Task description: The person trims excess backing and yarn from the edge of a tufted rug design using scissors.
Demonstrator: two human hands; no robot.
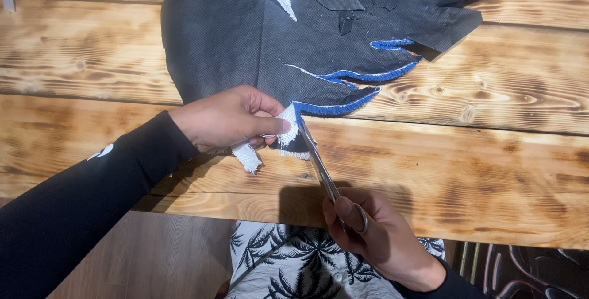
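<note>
L hand pinches white edge of black fabric taut, near worktop front edge, so blades bite clean. R hand grip closed thru scissors loops, tips at blue-trimmed edge.

— What does the work surface look like?
— A table of wide wooden planks, scorched dark along the grain, glossy under soft even light.
— And below its near edge?
— A plain brownish wood-look floor at the left, with darker patterned shapes at the far right.
</note>
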